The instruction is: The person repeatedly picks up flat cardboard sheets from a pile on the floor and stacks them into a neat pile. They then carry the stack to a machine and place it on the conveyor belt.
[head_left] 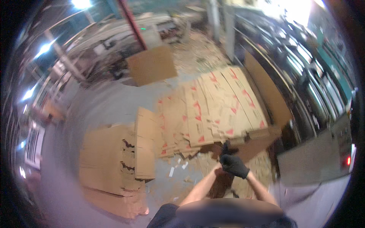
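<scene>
Both my hands wear dark gloves and meet in front of me, below the near edge of a layer of printed cardboard sheets point(201, 106). My left hand point(225, 149) points away from me; its fingers are too dark and blurred to read. Across its wrist lies my right hand point(236, 166), with fingers closed at the cuff of the left glove. No cardboard shows in either hand. The sheets ahead are brown with red marks and overlap in rows with ragged edges.
On the left stands a stack of brown cardboard point(102, 159) with torn slots. A cardboard panel point(152, 65) leans at the far side, and another panel point(268, 91) stands along the right. A grey machine cabinet point(315, 152) with a red light is at right. Scraps point(172, 171) litter the floor.
</scene>
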